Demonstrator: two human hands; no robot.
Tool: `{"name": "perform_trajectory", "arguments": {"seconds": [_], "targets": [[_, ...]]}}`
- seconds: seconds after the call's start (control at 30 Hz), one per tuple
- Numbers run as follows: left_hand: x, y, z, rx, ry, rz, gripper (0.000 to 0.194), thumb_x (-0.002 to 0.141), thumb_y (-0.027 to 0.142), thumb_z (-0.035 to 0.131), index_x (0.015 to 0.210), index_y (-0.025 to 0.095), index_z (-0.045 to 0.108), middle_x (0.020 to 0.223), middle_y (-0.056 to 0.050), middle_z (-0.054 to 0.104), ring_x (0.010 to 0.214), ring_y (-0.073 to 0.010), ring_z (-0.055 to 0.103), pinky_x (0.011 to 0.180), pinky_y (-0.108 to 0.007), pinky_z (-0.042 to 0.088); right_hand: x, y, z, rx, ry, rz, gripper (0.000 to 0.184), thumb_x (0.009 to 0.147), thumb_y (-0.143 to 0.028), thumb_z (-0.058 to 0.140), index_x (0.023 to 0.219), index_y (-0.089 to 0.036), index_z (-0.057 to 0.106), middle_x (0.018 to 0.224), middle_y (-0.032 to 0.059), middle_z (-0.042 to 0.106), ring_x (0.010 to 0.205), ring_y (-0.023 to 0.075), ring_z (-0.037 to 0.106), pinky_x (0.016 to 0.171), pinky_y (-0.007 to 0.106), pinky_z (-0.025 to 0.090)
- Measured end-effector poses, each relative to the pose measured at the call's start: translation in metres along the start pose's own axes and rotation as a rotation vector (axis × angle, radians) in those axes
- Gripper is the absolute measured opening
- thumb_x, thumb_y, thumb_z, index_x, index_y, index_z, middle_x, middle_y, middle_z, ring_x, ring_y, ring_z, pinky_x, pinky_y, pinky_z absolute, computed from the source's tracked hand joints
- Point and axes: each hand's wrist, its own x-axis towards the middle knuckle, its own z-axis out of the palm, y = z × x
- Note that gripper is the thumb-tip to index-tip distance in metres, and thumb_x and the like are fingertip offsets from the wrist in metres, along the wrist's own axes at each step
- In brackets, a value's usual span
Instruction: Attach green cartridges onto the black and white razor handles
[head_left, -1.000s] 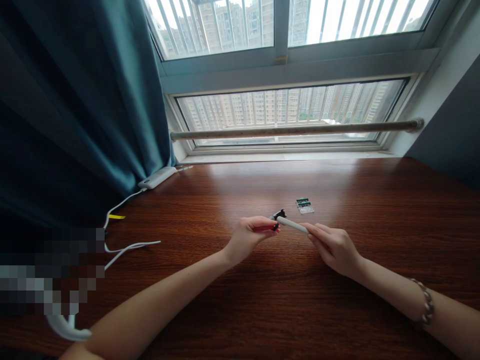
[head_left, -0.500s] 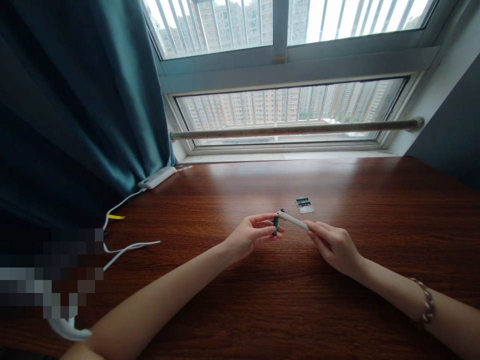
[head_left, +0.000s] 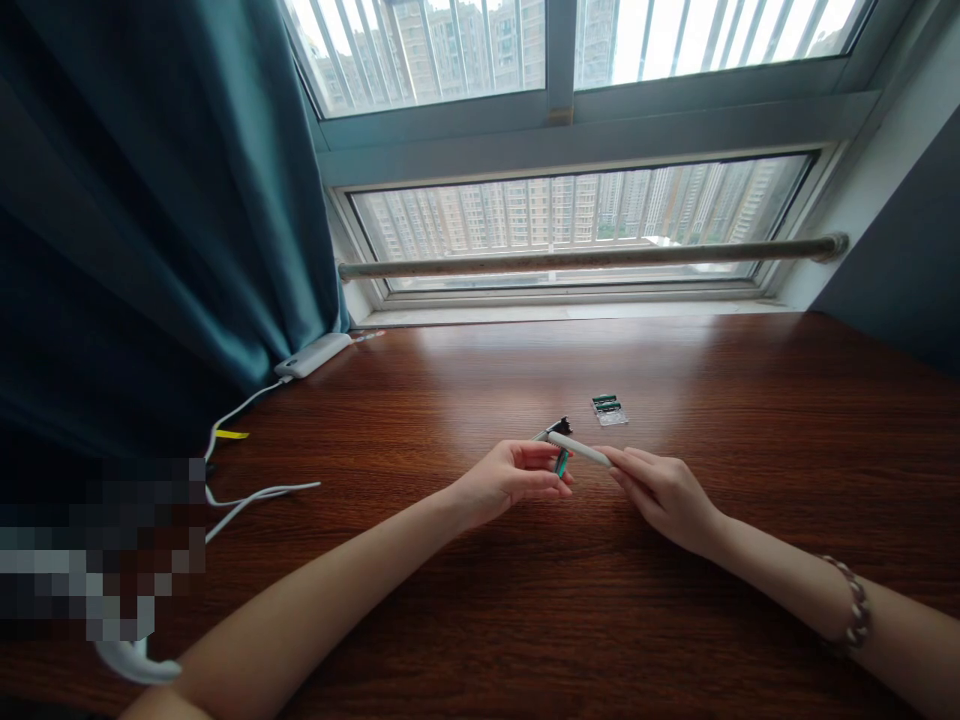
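The grey-white handle of a razor (head_left: 581, 448) is pinched in my right hand (head_left: 670, 497), slanting up and left toward a dark, toothed end. My left hand (head_left: 517, 481) is closed, thumb and fingertips around a small green-and-black razor cartridge (head_left: 562, 461), held tilted just under the upper end of the handle. I cannot tell whether cartridge and handle touch. Beyond the hands, on the table, lies a clear plastic case (head_left: 610, 411) with green-and-black cartridges in it.
The brown wooden table (head_left: 465, 380) runs up to the window, where a horizontal bar (head_left: 585, 259) crosses. At the left are a blue curtain (head_left: 172, 200), a white power bank (head_left: 315, 355), white cables (head_left: 262, 493) and a yellow strip (head_left: 232, 435).
My left hand has shifted slightly to the right and down, and the cartridge in it has turned from upright to tilted. The razor's upper end has moved a little left, showing more of its dark tip.
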Motion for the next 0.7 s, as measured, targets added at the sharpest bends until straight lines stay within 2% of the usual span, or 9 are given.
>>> {"name": "perform_trajectory", "arguments": {"seconds": [0.13,0.23,0.33,0.43,0.57,0.7], "targets": [[0.002,-0.001,-0.003,-0.063,0.031,0.050,0.040,0.065,0.018,0.068,0.103,0.013,0.058,0.081,-0.007,0.063,0.071,-0.0138,0.061,0.075,-0.029,0.045,0.001,0.002,-0.001,0.087,0.060,0.029,0.028,0.087,-0.023,0.037,0.112,-0.019,0.051,0.091,0.0065,0.061,0.079,0.0143,0.058,0.069,0.022,0.043],[0.002,-0.002,-0.005,-0.076,0.026,0.060,0.035,0.067,0.020,0.066,0.100,0.012,0.058,0.081,-0.007,0.062,0.070,-0.0130,0.061,0.074,-0.027,0.045,0.001,0.000,-0.002,0.054,-0.020,0.018,0.030,0.087,-0.023,0.036,0.113,-0.019,0.050,0.083,0.0054,0.060,0.072,0.0135,0.057,0.066,0.022,0.043],[0.002,-0.007,-0.003,-0.029,-0.042,-0.015,0.030,0.069,0.021,0.065,0.096,0.011,0.059,0.081,-0.008,0.062,0.070,-0.0137,0.061,0.073,-0.027,0.045,0.001,-0.002,-0.002,0.017,-0.102,0.001,0.032,0.088,-0.023,0.034,0.117,-0.020,0.048,0.078,0.0043,0.059,0.068,0.0130,0.056,0.064,0.022,0.042],[0.003,-0.013,-0.002,-0.011,-0.050,-0.072,0.037,0.068,0.022,0.065,0.103,0.013,0.056,0.081,-0.008,0.062,0.072,-0.0159,0.062,0.071,-0.028,0.045,0.001,-0.001,-0.001,0.033,-0.100,0.012,0.033,0.088,-0.023,0.033,0.119,-0.021,0.046,0.080,0.0037,0.059,0.070,0.0126,0.056,0.064,0.022,0.041],[0.005,-0.018,-0.004,-0.104,0.026,0.004,0.045,0.071,0.025,0.063,0.112,0.016,0.049,0.077,-0.006,0.061,0.067,-0.0139,0.062,0.069,-0.027,0.045,-0.001,0.003,-0.001,0.030,0.014,0.055,0.031,0.089,-0.025,0.032,0.115,-0.020,0.049,0.088,0.0051,0.060,0.076,0.0134,0.057,0.067,0.021,0.040],[0.006,-0.019,-0.007,-0.197,0.048,0.087,0.046,0.075,0.023,0.059,0.118,0.018,0.044,0.071,-0.004,0.061,0.062,-0.0113,0.060,0.062,-0.022,0.046,-0.003,0.004,-0.001,-0.071,-0.031,0.043,0.031,0.089,-0.026,0.032,0.116,-0.022,0.048,0.081,0.0038,0.059,0.069,0.0133,0.055,0.063,0.022,0.038]]}}
